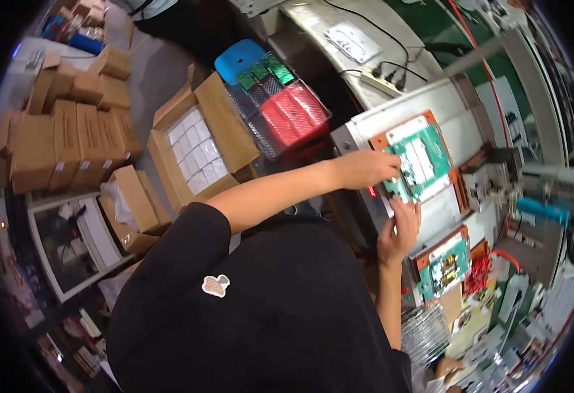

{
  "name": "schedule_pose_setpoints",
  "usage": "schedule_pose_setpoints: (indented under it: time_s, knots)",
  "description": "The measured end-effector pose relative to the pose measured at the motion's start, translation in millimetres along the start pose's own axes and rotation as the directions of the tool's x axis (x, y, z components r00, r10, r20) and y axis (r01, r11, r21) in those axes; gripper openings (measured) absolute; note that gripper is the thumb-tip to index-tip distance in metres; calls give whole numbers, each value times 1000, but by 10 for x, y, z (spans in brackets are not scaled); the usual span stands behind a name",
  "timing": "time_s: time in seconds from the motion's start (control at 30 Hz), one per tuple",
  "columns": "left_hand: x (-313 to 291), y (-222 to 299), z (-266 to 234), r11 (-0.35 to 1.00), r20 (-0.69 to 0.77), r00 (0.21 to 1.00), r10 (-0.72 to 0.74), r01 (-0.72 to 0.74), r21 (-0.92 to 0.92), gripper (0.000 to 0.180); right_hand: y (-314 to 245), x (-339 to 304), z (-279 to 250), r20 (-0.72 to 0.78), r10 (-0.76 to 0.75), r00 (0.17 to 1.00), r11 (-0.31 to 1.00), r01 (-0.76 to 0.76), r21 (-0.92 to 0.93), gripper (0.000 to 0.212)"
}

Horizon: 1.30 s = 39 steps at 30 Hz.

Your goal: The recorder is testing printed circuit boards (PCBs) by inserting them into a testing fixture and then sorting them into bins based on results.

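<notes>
Can make out no legible word, number or sign anywhere. See only faint rows of dark print on the brown boxes [67, 131] stacked to the left of the open carton [228, 124], plus small white labels [85, 164] low on their sides, all too tiny to decipher. Notice also a glowing red display [372, 192] on the front of the white-topped unit [467, 124] to the right of that carton, likewise too small and blurred to read.

Left carton [236, 128] is matt cardb.; far red bin [292, 112] seems glossy plast.; near shirt [293, 301], matt cloth; right green board [438, 156], smooth surf.
</notes>
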<state>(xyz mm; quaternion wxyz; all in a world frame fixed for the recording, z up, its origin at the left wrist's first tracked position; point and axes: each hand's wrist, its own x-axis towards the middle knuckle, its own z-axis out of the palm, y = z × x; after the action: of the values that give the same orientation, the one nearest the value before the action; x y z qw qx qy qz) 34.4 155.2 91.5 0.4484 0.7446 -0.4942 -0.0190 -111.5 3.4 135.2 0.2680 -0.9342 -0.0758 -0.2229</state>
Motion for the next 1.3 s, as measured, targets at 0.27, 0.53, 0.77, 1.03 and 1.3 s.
schedule_pose_setpoints:
  time_s: [0.27,0.53,0.77,1.03,1.3]
  knots:
    - [-1192,-966,-311,783,-613,574,-544,609,-125,21,-651,363,-412,356,121,927,838,-288,464,27]
    - [-2785,-2212,-420,2,-666,290,-687,918,397,67,-988,238,-711,767,320,556,651,-717,248,24]
    - [-2909,-2280,-987,173,-449,443,-776,834,524,40,-1214,773,-752,776,323,542,682,-702,206,23]
    - [-2693,-2071,-1178,482,-395,312,-864,737,-473,28,-1119,964,-309,633,194,749,789,-503,354,27]
    - [-512,-368,-1667,399,489,821,-293,570,-718,34,-1171,1436,-5,478,-58,876,958,-85,273,45]
